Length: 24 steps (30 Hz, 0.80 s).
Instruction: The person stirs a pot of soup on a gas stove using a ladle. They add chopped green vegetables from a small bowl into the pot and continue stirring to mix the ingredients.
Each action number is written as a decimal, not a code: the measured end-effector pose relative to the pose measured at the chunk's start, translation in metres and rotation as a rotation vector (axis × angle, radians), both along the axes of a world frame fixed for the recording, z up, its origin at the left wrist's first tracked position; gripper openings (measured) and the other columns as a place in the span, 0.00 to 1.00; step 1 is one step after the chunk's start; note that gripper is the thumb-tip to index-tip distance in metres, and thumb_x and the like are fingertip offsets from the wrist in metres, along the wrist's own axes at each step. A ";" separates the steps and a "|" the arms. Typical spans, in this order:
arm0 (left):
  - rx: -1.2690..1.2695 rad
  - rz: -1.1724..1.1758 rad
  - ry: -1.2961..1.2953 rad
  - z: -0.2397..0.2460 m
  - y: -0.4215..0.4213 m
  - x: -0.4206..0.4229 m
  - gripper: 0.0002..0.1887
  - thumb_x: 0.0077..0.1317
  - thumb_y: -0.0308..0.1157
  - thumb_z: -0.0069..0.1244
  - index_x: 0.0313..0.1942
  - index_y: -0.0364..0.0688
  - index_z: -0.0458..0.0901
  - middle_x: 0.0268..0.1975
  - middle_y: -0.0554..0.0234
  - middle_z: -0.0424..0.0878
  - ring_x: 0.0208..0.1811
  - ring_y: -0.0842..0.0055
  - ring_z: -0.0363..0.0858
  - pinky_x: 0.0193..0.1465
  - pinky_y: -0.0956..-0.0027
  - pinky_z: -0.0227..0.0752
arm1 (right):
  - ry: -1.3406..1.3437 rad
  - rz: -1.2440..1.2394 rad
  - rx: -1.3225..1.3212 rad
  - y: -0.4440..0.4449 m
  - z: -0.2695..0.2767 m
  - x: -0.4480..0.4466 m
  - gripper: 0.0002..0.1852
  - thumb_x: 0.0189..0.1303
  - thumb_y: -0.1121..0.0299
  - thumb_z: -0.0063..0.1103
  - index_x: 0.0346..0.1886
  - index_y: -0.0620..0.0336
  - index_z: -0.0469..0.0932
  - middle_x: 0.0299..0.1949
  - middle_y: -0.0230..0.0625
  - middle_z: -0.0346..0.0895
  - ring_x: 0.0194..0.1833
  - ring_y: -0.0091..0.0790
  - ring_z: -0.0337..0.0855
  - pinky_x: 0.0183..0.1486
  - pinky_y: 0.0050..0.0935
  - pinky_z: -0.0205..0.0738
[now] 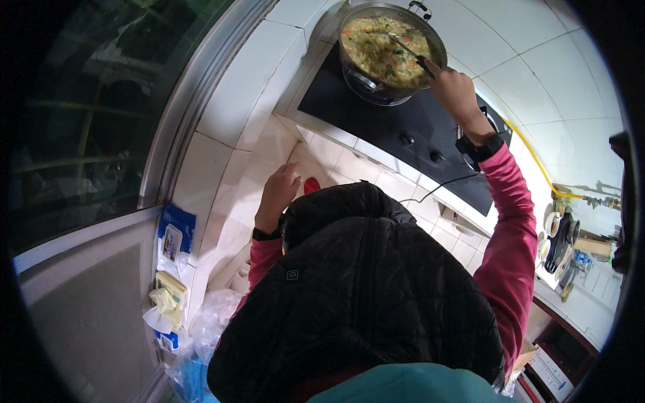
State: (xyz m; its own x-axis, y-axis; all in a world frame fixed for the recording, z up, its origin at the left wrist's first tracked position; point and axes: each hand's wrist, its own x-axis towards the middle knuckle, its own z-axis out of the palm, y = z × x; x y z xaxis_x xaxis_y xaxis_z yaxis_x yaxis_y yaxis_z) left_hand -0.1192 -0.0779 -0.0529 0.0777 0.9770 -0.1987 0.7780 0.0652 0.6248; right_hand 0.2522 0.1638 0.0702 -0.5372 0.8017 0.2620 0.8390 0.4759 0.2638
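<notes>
My right hand [454, 90] grips the dark handle of a metal stirring utensil [408, 52]. Its head is sunk in the food, so its kind cannot be told. A wide metal pot [368, 80] stands at the far left of a black glass gas hob [373, 121]. Inside is a thick, pale yellow soup or porridge [370, 48] with green and orange bits. My left hand [278, 194] hangs low beside the tiled wall, holding nothing, its fingers apart.
Two hob knobs [406, 138] face me. A yellow gas hose [534, 153] follows the tiled back wall. Bowls [553, 224] and a black tray [559, 242] lie on the right counter. At left are a window [101, 101], a tissue pack [169, 297] and plastic bags [211, 317].
</notes>
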 end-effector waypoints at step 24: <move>0.003 -0.020 0.007 0.001 0.011 0.002 0.20 0.63 0.29 0.49 0.57 0.42 0.75 0.57 0.50 0.77 0.58 0.56 0.76 0.60 0.60 0.70 | -0.221 -0.075 0.007 -0.048 0.054 0.020 0.19 0.57 0.69 0.57 0.54 0.45 0.80 0.24 0.36 0.78 0.23 0.36 0.81 0.25 0.33 0.75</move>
